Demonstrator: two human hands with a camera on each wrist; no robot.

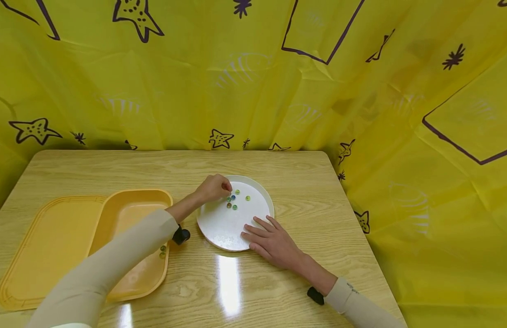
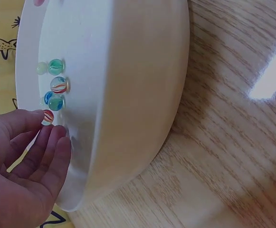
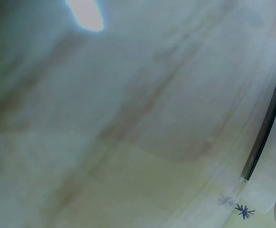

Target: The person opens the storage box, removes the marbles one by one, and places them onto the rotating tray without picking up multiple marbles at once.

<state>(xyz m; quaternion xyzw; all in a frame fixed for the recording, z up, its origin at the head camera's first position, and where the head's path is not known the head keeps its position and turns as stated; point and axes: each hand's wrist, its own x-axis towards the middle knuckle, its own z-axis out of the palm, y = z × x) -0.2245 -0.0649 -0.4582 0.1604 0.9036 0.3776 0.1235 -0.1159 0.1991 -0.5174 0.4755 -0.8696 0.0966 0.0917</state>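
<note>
My left hand (image 1: 214, 187) is over the far left part of a round white dish (image 1: 220, 230). Between its thumb and fingertips it pinches a red-and-white striped marble (image 2: 47, 117), close above the dish floor. Several glass marbles lie beside those fingers: a green one (image 2: 56, 66), a second red-striped one (image 2: 59, 85), a blue-green one (image 2: 55, 102) and a yellowish one (image 1: 248, 198). My right hand (image 1: 275, 243), its fingers spread and extended, rests on the dish's near right rim. The right wrist view shows mostly blurred tabletop, with a bit of finger at its edge.
Left of the dish stands an orange tub (image 1: 148, 278), partly behind my left sleeve, with green marbles (image 1: 162, 251) at its right wall. A flat orange lid (image 1: 56, 246) lies beside the tub. A yellow patterned curtain (image 1: 253, 91) hangs behind the wooden table (image 1: 302, 196).
</note>
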